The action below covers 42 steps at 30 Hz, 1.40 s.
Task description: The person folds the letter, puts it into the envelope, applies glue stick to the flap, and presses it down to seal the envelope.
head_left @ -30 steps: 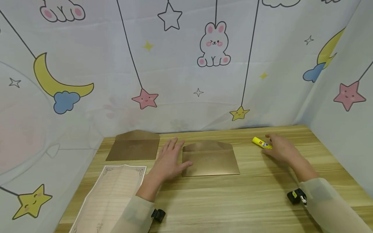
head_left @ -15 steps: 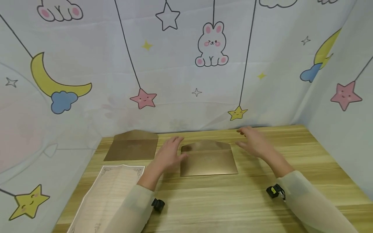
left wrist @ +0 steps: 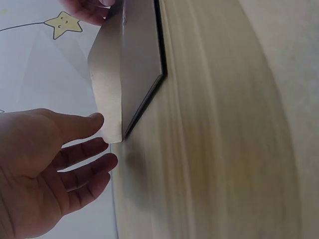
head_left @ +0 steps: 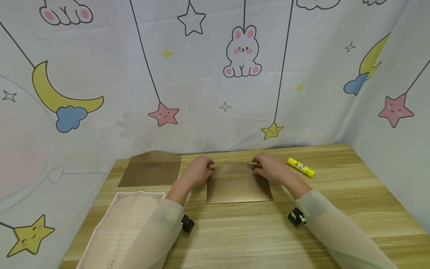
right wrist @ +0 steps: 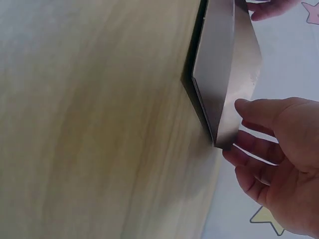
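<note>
Both hands (head_left: 198, 171) (head_left: 273, 169) partly hide envelope flap (head_left: 233, 169).

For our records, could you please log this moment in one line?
centre envelope: flap open; left fingers: at flap; right fingers: at flap; contact: unclear

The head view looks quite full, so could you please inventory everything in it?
Cloth backdrop: 1, white with coloured prints, behind and both sides
Wooden-look table: 1, yellowish brown, lower view
Middle envelope: 1, bronze, centre of the table
Left envelope: 1, bronze, back left
Lined letter paper: 1, beige with white edge, front left
Glue stick: 1, yellow, back right
Left wrist camera: 1, black, left wrist
Right wrist camera: 1, black, right wrist
Left sleeve: 1, cream, front left
Right sleeve: 1, cream, front right
Left hand: 1, bare, at the middle envelope's upper left
Right hand: 1, bare, at its upper right
</note>
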Available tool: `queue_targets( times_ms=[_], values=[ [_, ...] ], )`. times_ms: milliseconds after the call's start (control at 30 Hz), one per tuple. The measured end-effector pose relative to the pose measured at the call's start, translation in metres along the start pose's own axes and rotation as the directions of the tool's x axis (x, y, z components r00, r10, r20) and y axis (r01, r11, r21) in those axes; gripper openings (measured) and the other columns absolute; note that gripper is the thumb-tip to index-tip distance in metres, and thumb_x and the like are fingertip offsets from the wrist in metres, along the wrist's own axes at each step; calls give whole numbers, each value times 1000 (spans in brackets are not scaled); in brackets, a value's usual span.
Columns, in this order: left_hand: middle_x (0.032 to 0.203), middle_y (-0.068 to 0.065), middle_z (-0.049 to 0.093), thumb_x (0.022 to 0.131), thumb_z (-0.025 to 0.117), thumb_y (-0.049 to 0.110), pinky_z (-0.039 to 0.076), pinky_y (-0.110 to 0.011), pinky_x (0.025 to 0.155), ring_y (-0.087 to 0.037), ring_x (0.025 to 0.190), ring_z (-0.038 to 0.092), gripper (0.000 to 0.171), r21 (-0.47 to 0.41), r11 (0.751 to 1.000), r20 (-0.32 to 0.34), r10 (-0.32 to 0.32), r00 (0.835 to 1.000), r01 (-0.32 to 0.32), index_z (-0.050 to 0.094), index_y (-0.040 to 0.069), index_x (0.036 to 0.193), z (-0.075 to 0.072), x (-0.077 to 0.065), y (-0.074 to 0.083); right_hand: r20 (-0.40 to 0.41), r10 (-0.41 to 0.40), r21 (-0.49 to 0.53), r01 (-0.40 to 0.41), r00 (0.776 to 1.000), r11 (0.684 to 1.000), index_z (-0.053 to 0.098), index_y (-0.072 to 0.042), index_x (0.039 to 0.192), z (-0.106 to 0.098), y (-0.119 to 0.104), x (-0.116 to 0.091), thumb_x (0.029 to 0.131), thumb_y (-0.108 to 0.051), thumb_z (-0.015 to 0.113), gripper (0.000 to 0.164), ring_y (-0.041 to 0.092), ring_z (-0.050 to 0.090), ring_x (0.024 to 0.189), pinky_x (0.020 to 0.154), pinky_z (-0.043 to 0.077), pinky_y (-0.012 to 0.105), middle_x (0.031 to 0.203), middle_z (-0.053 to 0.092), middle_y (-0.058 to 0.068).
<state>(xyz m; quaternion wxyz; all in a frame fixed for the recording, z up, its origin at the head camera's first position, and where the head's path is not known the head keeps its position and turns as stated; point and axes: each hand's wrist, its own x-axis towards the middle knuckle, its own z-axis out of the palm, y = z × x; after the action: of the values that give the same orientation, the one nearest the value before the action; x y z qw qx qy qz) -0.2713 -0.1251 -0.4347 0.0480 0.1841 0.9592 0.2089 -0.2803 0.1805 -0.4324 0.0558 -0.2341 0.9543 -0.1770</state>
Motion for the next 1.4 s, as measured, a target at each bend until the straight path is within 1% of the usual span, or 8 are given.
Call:
queue_targets(
  times_ms=[200,333,467,733,867,967,1267,1400],
  values=[
    [105,-7,70,104,68,5,57,-41,88,-22,96,65,16,2,1000,-4,23,1000,-23,76,6,118,4,4,-4,-30,-11,-6,11,999,1000,71,-2,123,4,-1,3,102,-5,69,21,28,67,103,90,57,48,111,71,11],
    [100,-4,69,104,67,4,56,-39,83,-19,89,63,14,1,1000,-32,28,999,-28,77,8,113,4,3,-5,-65,-44,-14,43,997,999,73,-4,115,5,-1,3,101,-2,68,15,25,66,96,85,58,46,104,71,9],
    [99,-3,70,103,68,2,56,-39,81,-18,88,62,13,13,999,-65,43,997,-42,77,9,108,5,-1,-3,-102,-102,-37,99,989,994,74,-5,110,6,0,1,100,1,68,13,24,66,92,82,57,45,101,71,8],
    [101,-1,75,100,73,3,59,-38,83,-20,96,70,13,114,991,-101,88,991,-77,80,14,98,9,-12,0,-153,-201,-155,177,968,972,78,-9,105,8,-2,-12,96,3,73,16,26,70,91,79,59,44,100,71,5],
    [98,0,75,98,76,3,59,-39,84,-21,96,70,13,142,984,-90,118,989,-105,81,15,95,10,-17,2,-145,-242,-206,210,959,956,79,-11,102,9,-4,-19,94,2,75,16,25,70,88,77,59,43,97,70,3],
    [99,0,75,97,76,3,59,-38,84,-21,97,70,13,157,981,-70,123,990,-111,82,14,97,11,-22,4,-134,-263,-224,229,956,947,79,-12,100,11,-4,-23,94,1,76,15,22,69,85,75,59,42,95,70,1],
    [99,-2,76,98,76,3,60,-39,84,-22,97,72,13,209,969,-39,141,989,-130,84,13,96,15,-25,5,-68,-261,-214,242,963,947,83,-14,102,14,-6,-28,93,2,76,19,17,67,84,74,58,37,93,70,-1],
    [97,-1,73,96,80,10,59,-40,84,-22,94,71,4,234,962,-5,148,989,-143,84,13,97,16,-27,8,-34,-253,-215,240,967,947,83,-14,107,13,-10,-32,95,0,76,20,15,64,81,72,56,36,95,70,0]
  ],
)
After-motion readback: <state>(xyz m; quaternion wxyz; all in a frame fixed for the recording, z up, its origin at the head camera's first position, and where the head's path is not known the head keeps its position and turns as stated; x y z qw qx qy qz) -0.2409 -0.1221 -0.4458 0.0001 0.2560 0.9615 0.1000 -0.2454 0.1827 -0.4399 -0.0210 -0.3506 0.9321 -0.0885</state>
